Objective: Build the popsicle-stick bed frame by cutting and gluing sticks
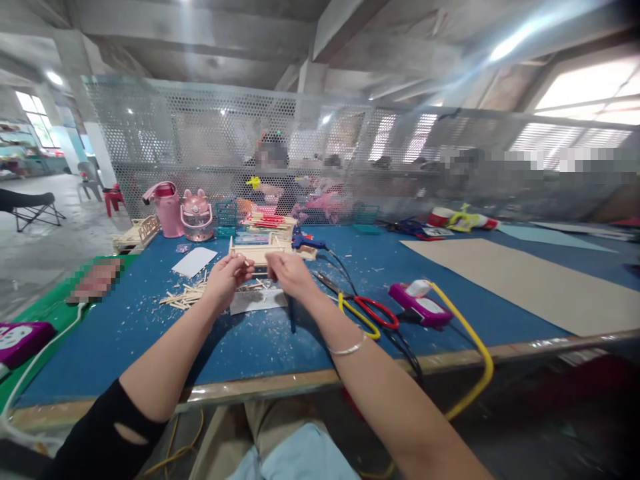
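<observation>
Above the near middle of the blue table, my left hand (229,275) is closed in a pinch, with a small pale bit showing at its fingertips that is too small to name. My right hand (295,273) is closed too, a short way to the right; its fingertips hide whatever they hold. Just beyond both hands stands a small frame of wooden sticks (260,254). A white paper (259,302) lies below them, beside a narrow dark blue object (293,317) under my right hand. Loose wooden sticks (187,295) are scattered to the left.
A blue glue gun (309,243) lies behind my right hand. Scissors with red and yellow handles (376,312) and a purple power strip (423,307) are to the right. A pink bottle (169,210) stands at back left. A perforated metal screen (210,147) separates off another person.
</observation>
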Tool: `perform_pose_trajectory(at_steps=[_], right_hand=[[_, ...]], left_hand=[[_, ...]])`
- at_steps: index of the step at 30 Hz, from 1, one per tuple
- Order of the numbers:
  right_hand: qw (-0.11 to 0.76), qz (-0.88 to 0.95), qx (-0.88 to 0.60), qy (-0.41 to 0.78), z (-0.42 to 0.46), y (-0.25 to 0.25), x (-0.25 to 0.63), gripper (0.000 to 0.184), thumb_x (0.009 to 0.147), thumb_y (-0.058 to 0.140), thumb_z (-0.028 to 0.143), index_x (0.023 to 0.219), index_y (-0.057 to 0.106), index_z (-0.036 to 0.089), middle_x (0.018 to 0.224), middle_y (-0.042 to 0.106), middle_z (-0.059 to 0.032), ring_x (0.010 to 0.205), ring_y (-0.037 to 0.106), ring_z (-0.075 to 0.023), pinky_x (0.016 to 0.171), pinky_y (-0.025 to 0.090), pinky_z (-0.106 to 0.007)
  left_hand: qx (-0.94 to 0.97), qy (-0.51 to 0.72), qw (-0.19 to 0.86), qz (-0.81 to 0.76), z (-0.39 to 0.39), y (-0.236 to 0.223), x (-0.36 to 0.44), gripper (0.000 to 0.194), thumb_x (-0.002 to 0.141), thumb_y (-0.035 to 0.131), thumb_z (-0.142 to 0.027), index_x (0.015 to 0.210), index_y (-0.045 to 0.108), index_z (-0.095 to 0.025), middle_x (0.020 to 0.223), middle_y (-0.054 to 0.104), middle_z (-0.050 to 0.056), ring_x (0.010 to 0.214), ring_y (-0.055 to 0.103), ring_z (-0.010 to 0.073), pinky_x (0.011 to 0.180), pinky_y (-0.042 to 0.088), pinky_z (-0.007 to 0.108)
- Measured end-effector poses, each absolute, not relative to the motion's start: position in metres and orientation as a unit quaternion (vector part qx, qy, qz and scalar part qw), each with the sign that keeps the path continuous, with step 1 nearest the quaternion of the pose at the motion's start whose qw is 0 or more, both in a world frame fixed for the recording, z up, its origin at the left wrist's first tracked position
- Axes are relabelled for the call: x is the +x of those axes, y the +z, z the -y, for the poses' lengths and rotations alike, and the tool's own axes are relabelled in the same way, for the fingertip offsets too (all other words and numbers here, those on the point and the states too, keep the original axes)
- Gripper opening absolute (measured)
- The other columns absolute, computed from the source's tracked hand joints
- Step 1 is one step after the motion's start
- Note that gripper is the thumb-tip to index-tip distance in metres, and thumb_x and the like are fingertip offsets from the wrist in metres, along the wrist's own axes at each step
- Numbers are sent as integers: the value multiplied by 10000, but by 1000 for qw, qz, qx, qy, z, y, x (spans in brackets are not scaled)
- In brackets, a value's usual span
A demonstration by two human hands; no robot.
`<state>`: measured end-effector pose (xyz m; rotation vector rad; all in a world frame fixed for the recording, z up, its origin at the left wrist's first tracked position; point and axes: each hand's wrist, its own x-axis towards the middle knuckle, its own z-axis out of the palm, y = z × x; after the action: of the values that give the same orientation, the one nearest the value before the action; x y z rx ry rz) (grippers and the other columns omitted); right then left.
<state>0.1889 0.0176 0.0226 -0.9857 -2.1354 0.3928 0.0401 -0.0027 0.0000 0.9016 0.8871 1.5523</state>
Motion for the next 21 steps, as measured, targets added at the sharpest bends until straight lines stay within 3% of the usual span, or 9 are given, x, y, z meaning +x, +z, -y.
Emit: perform_pose_trajectory(at_steps=[2,6,9,15,21], right_hand=[[355,813,-453,87,-8,25,211,457,893,299,376,549,515,165,549,570,-13,536,504,-106,535,317,-212],[164,750,-638,-53,11,12,269,195,799,502,342,713,574,183,735,639,-70,706,577,-188,587,333,-253],[50,718,-691,-70,20,-2,303,248,824,466,381,816,580,161,848,639,-134,797,592,-239,653,362,-291],[9,713,-697,-79,26,-1,323,282,820,472,291,1043,528,128,984,593,-169,908,575,-258,696,378,-292],[35,732,-680,30,28,11,329,284,769,497,264,1021,519,136,896,640,-112,791,606,-227,624,395,-263]], left_hand=[[380,644,549,-374,3,0,40,216,645,641,-307,714,501,-156,669,633,9,533,568,66,517,456,181],[408,624,555,-369,2,-2,41,259,663,639,-354,725,467,-172,602,611,-24,456,524,48,461,414,161],[417,614,555,-375,4,-4,44,307,627,672,-377,728,470,-169,568,594,-38,429,500,40,448,395,156],[445,586,551,-395,8,-4,48,385,557,711,-428,720,484,-162,565,596,-36,448,507,46,455,383,156],[445,602,526,-404,7,-4,46,355,563,699,-423,712,524,-152,726,637,4,540,530,55,476,394,162]])
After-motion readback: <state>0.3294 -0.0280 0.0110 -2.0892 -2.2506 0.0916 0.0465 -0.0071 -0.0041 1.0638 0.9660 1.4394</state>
